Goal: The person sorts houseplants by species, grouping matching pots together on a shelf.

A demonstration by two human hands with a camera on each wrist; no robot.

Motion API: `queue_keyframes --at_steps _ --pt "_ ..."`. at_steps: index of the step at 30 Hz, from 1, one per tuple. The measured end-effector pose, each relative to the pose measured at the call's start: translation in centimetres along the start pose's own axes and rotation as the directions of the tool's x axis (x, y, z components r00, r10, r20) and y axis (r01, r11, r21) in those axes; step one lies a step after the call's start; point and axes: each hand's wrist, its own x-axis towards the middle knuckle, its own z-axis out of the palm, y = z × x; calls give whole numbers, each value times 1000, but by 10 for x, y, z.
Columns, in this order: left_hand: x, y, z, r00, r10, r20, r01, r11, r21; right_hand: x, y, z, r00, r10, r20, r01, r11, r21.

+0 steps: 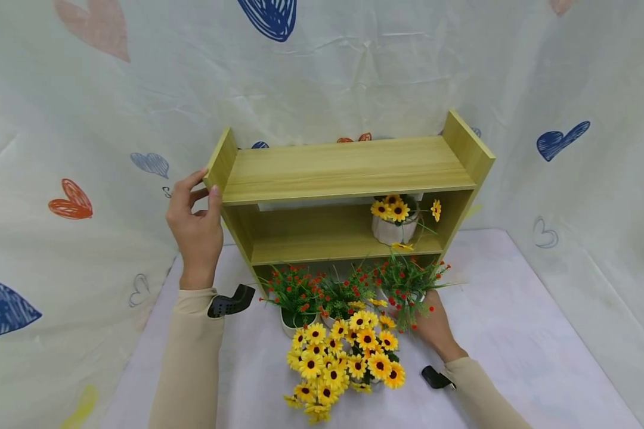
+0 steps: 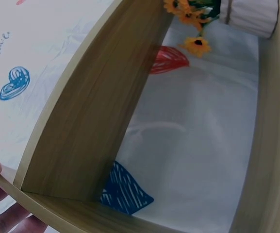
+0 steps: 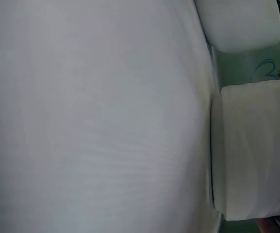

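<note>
My left hand (image 1: pixel 195 223) grips the front corner of the left side panel of a wooden shelf (image 1: pixel 349 170). In the left wrist view, the thumb and fingers lie on opposite faces of the panel (image 2: pixel 45 213). Low at the shelf's right end, my right hand (image 1: pixel 434 325) holds a potted plant with red flowers (image 1: pixel 405 283). Its white pot (image 3: pixel 256 150) fills the right side of the right wrist view, with fingertips at its rim. On the middle shelf board, toward the right, stands a pot of yellow flowers (image 1: pixel 394 229).
Two more red-flowered plants, one at the left (image 1: pixel 295 292) and one in the middle (image 1: pixel 343 295), stand before the shelf. Nearer the front are bunches of yellow flowers (image 1: pixel 322 369) on the pale table (image 1: pixel 263 381). A heart-printed cloth (image 1: pixel 311 77) hangs behind and at both sides.
</note>
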Motion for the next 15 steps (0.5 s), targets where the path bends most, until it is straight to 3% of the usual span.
queue_keyframes --at_steps 5,9,15 --pt "0 -1 0 1000 7 6 -7 1000 17 -11 3 -5 998 63 -4 -63 998 -19" --pt "0 -1 -1 1000 3 8 -3 1000 21 -17 4 -9 997 1 -72 -3 1000 -30" --pt "-1 -1 0 1000 -16 0 16 1000 8 -28 2 -18 979 -108 -175 96 993 -74"
